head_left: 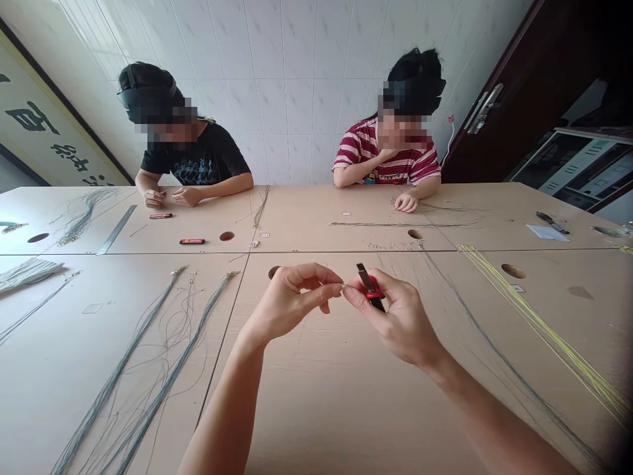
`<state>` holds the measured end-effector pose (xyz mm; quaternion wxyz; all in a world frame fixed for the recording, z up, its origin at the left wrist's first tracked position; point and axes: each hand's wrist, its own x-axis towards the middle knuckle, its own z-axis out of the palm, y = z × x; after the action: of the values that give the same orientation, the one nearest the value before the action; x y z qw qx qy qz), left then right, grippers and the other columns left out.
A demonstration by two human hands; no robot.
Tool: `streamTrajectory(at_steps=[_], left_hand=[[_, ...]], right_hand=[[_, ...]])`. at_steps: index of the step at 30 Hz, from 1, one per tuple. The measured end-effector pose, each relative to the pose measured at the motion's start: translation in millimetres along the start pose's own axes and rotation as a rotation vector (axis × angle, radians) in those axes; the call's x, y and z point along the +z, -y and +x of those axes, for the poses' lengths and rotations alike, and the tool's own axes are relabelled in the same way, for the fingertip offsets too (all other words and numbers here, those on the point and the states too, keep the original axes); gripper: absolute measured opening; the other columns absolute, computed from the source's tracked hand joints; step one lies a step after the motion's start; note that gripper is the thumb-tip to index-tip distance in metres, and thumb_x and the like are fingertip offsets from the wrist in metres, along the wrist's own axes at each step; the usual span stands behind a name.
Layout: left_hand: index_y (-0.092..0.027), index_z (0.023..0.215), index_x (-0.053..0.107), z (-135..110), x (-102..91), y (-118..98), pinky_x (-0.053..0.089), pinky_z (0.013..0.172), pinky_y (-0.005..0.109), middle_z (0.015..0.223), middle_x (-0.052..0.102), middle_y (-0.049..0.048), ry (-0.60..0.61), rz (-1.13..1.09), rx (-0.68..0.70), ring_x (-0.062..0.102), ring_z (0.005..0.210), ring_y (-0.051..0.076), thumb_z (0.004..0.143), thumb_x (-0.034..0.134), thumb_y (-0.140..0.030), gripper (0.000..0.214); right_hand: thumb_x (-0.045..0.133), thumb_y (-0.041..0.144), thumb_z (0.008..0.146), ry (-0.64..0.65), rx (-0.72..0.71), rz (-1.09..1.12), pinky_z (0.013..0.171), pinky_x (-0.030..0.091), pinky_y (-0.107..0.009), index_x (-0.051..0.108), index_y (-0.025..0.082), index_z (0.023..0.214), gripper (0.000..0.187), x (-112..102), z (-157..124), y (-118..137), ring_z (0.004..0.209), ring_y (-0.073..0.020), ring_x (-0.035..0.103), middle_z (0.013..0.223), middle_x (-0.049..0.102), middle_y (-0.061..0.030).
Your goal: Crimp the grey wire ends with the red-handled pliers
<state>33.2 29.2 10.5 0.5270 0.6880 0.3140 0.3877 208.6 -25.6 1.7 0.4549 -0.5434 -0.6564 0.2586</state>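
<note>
Both my hands are raised over the light wooden table (pixel 316 396), fingertips nearly touching. My left hand (pixel 291 300) pinches something very thin, maybe a fine thread, between thumb and fingers. My right hand (pixel 395 316) is closed on a small red and black tool (pixel 370 287), whose black tip sticks up past the fingers. The thin thing runs between the two hands and is too small to name.
Bundles of grey threads (pixel 148 356) lie at my left, yellow threads (pixel 544 330) and more grey ones at my right. Two people sit across the table, hands resting on it. Small red-black tools (pixel 192 241), a metal ruler (pixel 116 229) and round holes (pixel 513 270) mark the tabletop.
</note>
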Motion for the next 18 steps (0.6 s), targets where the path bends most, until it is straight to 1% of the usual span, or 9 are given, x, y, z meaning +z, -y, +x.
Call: streamTrajectory(at_steps=[5, 10, 18], left_hand=[[-0.017, 0.076, 0.068, -1.0, -0.6, -2.2, 0.046, 0.055, 0.019, 0.068, 0.065, 0.0008, 0.005, 0.036, 0.009, 0.059, 0.053, 0.008, 0.084, 0.065, -0.024, 0.011], [-0.016, 0.076, 0.065, -1.7, -1.4, -3.0, 0.046, 0.056, 0.019, 0.068, 0.062, -0.0008, 0.022, 0.062, -0.003, 0.059, 0.054, 0.007, 0.085, 0.063, -0.024, 0.012], [-0.016, 0.076, 0.063, -2.0, -3.3, -1.9, 0.046, 0.057, 0.02, 0.068, 0.061, -0.0014, 0.065, 0.101, -0.024, 0.059, 0.054, 0.007, 0.086, 0.062, -0.026, 0.014]], right_hand=[[0.056, 0.036, 0.09, 0.01, 0.0, -0.004, 0.062, 0.043, -0.026, 0.058, 0.02, 0.077, 0.02, 1.6, 0.2, -0.3, 0.063, -0.0118, 0.049, 0.07, 0.057, 0.0007], [0.059, 0.032, 0.088, -0.011, -0.04, -0.009, 0.066, 0.044, -0.025, 0.058, 0.021, 0.079, 0.015, 1.1, 1.5, 4.0, 0.063, -0.0106, 0.05, 0.073, 0.06, 0.0012], [0.054, 0.034, 0.092, -0.001, -0.059, -0.075, 0.062, 0.04, -0.025, 0.057, 0.02, 0.076, 0.021, 0.1, 2.5, 6.0, 0.063, -0.0113, 0.048, 0.068, 0.056, 0.0012]])
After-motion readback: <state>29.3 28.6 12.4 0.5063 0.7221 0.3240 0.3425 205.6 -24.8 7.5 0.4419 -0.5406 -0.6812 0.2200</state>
